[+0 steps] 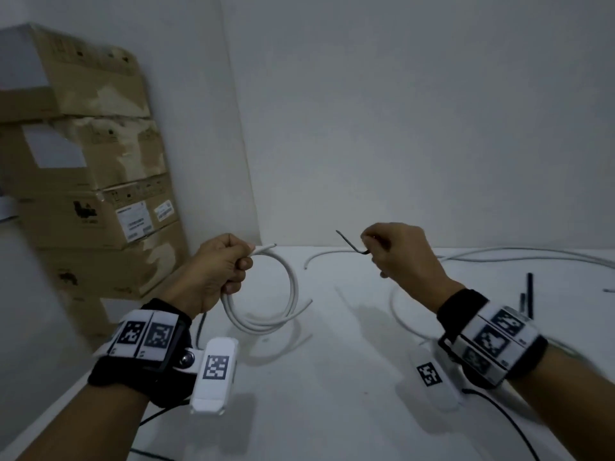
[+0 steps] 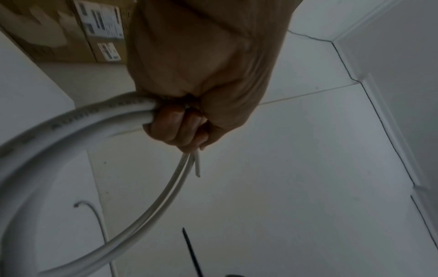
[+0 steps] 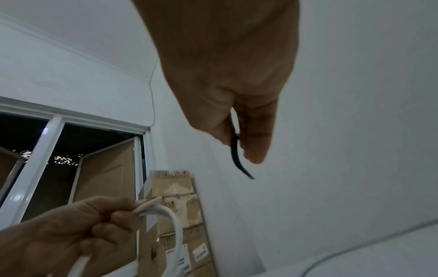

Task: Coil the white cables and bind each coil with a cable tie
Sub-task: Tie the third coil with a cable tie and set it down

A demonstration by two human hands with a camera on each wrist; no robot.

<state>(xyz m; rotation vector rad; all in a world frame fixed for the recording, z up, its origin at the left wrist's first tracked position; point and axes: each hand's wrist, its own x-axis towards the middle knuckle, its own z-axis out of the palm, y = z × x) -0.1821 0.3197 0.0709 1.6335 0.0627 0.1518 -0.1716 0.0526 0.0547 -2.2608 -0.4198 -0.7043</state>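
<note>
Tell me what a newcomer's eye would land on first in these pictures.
First, the left hand gripping a coil of white round cable, raised over the white table. Next, the right hand, apart from the coil, pinching a thin black plastic cable tie. Behind, at the left, brown cardboard boxes are stacked against the wall, and loose white cables lie at the table's far right.

Open tabletop (image 1: 332,377) lies between the hands; stacked cardboard boxes (image 1: 93,181) block the left, loose cables (image 1: 499,254) the right.

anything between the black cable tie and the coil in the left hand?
Nothing. In the head view the cable tie in the right hand and the white coil in the left hand are apart; only bare tabletop beyond.
</note>
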